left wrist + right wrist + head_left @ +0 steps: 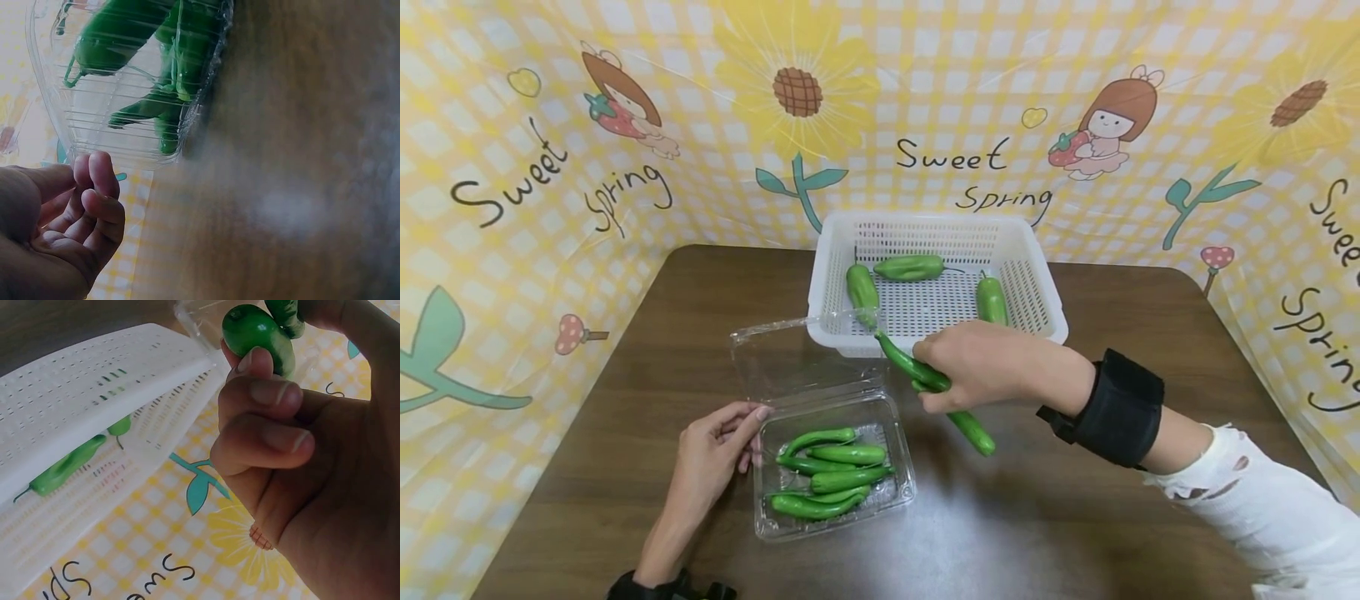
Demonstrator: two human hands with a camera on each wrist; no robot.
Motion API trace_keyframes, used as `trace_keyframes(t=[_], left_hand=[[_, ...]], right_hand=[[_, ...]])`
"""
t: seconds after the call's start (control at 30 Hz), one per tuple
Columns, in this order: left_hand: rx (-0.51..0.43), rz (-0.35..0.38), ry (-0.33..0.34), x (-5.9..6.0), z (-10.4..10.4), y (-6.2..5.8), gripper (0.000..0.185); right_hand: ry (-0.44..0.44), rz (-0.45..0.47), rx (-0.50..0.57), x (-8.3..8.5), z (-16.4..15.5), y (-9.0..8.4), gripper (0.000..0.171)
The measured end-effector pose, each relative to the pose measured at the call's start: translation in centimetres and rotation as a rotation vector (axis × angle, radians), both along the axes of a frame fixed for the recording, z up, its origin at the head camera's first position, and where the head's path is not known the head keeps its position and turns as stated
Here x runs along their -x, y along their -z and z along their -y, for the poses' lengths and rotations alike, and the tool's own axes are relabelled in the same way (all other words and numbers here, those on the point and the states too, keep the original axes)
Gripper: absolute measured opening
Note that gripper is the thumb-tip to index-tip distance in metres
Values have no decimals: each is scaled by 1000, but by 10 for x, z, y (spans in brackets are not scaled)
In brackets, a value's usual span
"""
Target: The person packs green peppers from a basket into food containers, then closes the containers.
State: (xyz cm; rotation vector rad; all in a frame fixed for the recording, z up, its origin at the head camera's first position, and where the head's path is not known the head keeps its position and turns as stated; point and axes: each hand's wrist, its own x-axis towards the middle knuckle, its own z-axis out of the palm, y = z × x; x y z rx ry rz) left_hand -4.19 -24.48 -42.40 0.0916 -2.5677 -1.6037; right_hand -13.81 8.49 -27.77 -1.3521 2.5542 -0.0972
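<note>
My right hand (977, 362) grips green peppers (973, 433) above the table, just in front of the white basket (1051, 312). Two pepper ends show in the right wrist view, one a rounded green pepper tip (250, 328) beside the fingers. With thumb and fingertips, my left hand (711, 450) pinches the upper left edge of a clear plastic clamshell box (910, 479). Its transparent lid (790, 362) stands raised toward the basket. Several long green peppers (850, 479) lie inside the box. From below, the left wrist view shows peppers (125, 37) through the ribbed plastic.
Inside the basket are three more green peppers: one pepper (910, 267) at the back, one pepper (862, 287) at the left and one pepper (992, 300) at the right. The brown table (700, 325) meets a yellow checked cloth (880, 83) behind and at both sides.
</note>
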Motion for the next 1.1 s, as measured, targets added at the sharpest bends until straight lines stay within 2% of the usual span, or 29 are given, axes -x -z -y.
trace_keyframes(t=[0.3,0.67,1.1], left_hand=[[18,-4,-1,0,-1,-1,22],[17,3,-4,0,-4,0,22],[22,-8,-6,1,-5,0,21]], right_hand=[[-66,10,-1,-11,14,2,24],[-139,47,-50,-16,39,11,23],[-234,1,-103,-24,65,28,26]])
